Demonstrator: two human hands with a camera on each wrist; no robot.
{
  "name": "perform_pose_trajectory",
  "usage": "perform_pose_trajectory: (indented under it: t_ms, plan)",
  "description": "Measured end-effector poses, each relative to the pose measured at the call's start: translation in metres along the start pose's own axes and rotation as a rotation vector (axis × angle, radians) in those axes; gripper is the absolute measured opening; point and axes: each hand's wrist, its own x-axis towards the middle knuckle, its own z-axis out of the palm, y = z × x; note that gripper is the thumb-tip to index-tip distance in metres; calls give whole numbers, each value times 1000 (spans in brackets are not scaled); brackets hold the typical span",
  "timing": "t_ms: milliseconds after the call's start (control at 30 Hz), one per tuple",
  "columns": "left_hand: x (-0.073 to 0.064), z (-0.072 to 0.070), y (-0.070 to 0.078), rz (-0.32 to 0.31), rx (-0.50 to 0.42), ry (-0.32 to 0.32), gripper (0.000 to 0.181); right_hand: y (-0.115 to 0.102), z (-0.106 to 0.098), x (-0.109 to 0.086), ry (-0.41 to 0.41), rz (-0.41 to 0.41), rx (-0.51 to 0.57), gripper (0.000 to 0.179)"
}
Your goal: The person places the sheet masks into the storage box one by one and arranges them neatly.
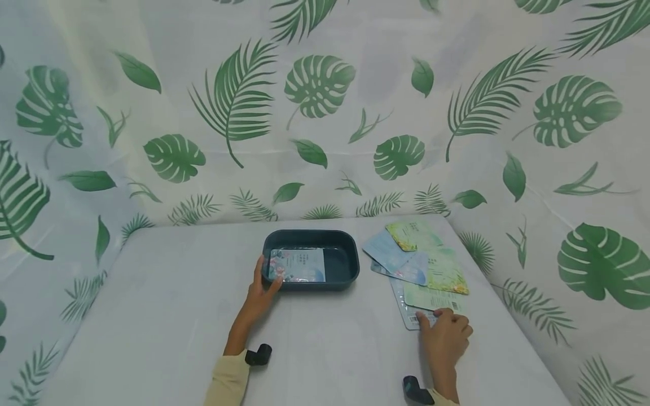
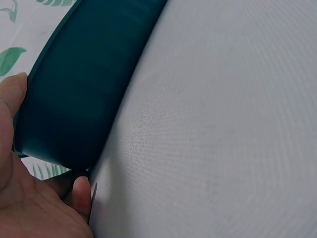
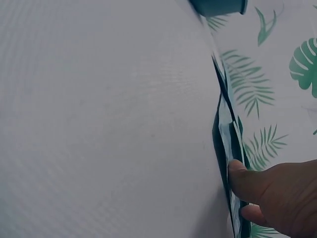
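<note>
A dark teal rectangular basin (image 1: 341,282) stands toward the back of the table. Inside it, at the left, lies a light blue flowered sachet (image 1: 304,265). My left hand (image 1: 260,301) holds the basin's left end, thumb over the front rim; in the left wrist view, fingers are against its wall (image 2: 74,89). My right hand (image 1: 447,335) is at the near end of a loose pile of flat sachets, fingers bent and spread from the thumb. Its thumb overlaps a silver-blue sachet (image 1: 403,304); the index fingertip is by the edge of a green sachet (image 1: 431,298).
The pile to the basin's right also has green sachets (image 1: 447,270) and blue sachets (image 1: 386,251), overlapping in a fan. White cloth covers the table (image 1: 167,316). A leaf-printed curtain (image 1: 350,113) rises behind and on both sides. Both wrists wear a black camera (image 1: 259,355).
</note>
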Motion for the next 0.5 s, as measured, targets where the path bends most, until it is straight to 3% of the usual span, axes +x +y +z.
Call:
perform_pose_trajectory:
  t_ms: [267, 500]
  plan:
    - [-1, 2, 0, 15, -13, 7, 82, 3, -2, 4, -19, 8, -7, 45]
    - [-1, 2, 1, 13, -14, -1, 82, 10, -4, 15, -64, 43, 67, 51]
